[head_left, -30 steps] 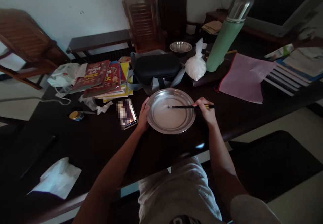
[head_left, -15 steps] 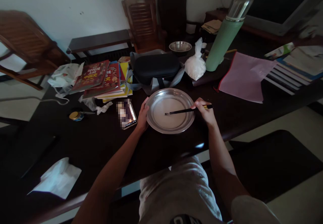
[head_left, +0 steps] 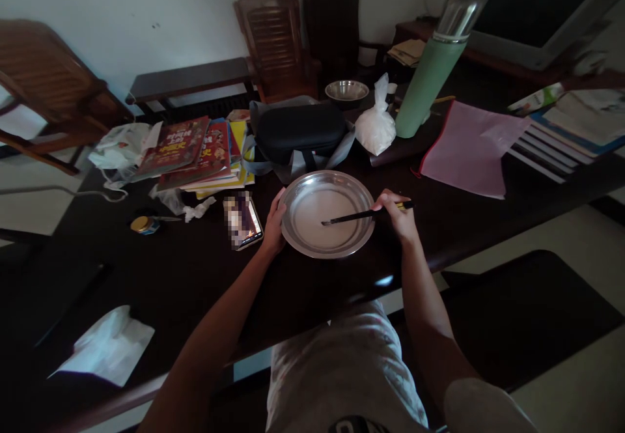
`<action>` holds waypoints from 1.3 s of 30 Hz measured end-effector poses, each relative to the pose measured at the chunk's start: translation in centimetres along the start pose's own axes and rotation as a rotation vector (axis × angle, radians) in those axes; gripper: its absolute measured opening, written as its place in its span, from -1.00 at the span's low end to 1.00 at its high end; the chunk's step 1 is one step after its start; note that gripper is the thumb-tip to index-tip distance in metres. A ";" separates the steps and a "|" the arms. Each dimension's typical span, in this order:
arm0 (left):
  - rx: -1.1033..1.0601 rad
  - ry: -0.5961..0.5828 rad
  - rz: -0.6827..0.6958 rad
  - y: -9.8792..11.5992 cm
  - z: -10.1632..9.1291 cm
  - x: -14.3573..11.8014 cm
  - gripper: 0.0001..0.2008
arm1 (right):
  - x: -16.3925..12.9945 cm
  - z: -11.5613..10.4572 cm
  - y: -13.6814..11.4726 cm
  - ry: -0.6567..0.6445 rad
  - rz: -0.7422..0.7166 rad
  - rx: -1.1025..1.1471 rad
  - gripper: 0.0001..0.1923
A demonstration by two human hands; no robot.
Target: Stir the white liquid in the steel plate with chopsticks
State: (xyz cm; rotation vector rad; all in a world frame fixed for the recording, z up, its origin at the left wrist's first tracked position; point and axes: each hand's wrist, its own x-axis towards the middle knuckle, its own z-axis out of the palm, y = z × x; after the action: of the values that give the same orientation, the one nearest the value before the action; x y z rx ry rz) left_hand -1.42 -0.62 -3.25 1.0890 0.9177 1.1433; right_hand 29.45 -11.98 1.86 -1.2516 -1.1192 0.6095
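Brush (head_left: 356,216) slants lower mid-frame than a second ago, pinched in the right grip (head_left: 397,215); left grip (head_left: 276,222) clasps the bowl (head_left: 327,252). Apparently stirring; further strokes call for steadiness.

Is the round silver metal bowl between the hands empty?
Not empty: the round silver metal bowl has a whitish layer across its bottom.

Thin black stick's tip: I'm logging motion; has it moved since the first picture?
Yes: the stick's tip is lower in view against the lit rectangular phone.
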 end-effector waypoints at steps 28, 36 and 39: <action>-0.017 -0.012 -0.001 0.0 0.1 -0.1 -0.24 | 0.0 0.0 0.1 -0.021 -0.010 -0.033 -0.36; -0.027 -0.007 -0.005 -0.1 0.1 0.0 -0.28 | 0.0 0.0 0.1 -0.008 0.005 -0.018 -0.35; -0.024 -0.003 0.002 0.0 0.2 -0.1 -0.30 | 0.1 0.0 0.2 -0.008 -0.041 -0.047 -0.37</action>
State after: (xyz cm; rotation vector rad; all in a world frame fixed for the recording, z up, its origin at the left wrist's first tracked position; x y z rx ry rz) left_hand -1.28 -0.73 -3.25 1.0726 0.8987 1.1514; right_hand 29.52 -11.88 1.67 -1.2642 -1.1685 0.5614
